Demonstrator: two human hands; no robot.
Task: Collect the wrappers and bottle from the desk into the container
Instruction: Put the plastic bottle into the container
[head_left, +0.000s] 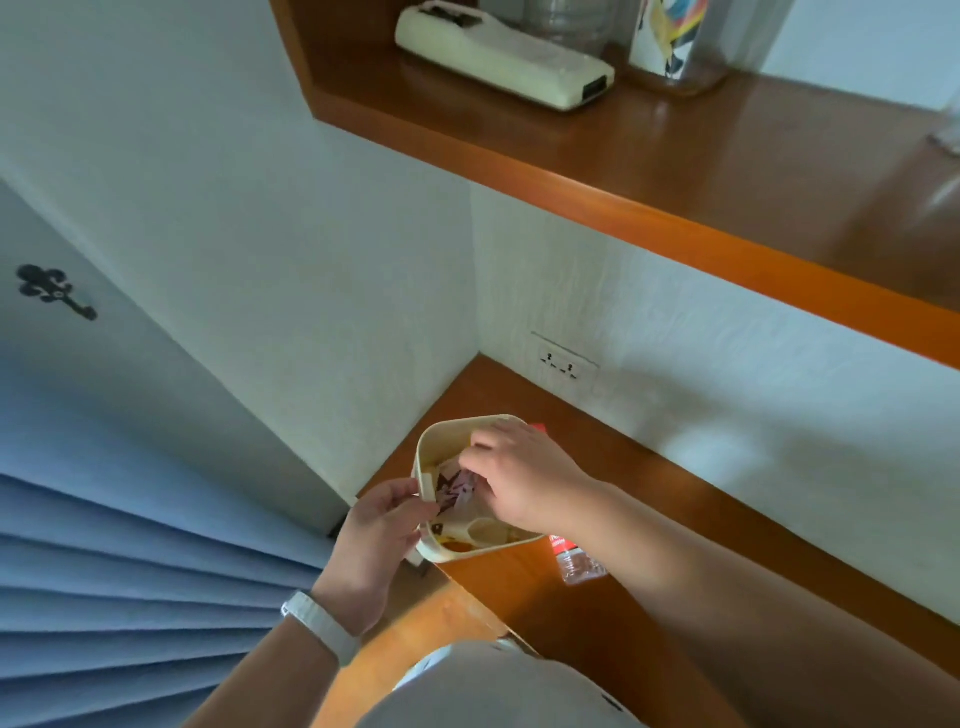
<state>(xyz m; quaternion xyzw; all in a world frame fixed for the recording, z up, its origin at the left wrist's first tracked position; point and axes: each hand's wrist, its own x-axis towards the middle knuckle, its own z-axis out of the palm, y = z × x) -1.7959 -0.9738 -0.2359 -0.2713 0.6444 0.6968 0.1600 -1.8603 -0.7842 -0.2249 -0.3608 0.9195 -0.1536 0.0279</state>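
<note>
A cream square container (441, 434) stands at the left end of the wooden desk (649, 519). My left hand (376, 525) grips its near left rim. My right hand (511, 475) reaches into its opening, fingers pinched on a pink and white wrapper (457, 493) inside. More wrappers and scraps lie in the container's bottom. A clear plastic bottle (576, 564) with a red label lies on the desk just right of the container, partly hidden under my right forearm. A red scrap (540, 427) peeks out behind my right hand.
A wooden shelf (675, 171) juts out above the desk with a cream device (509, 57), a clear jar and a patterned cup on it. A wall socket (563, 361) sits above the desk's back corner. Blue curtain folds (130, 561) hang at the left.
</note>
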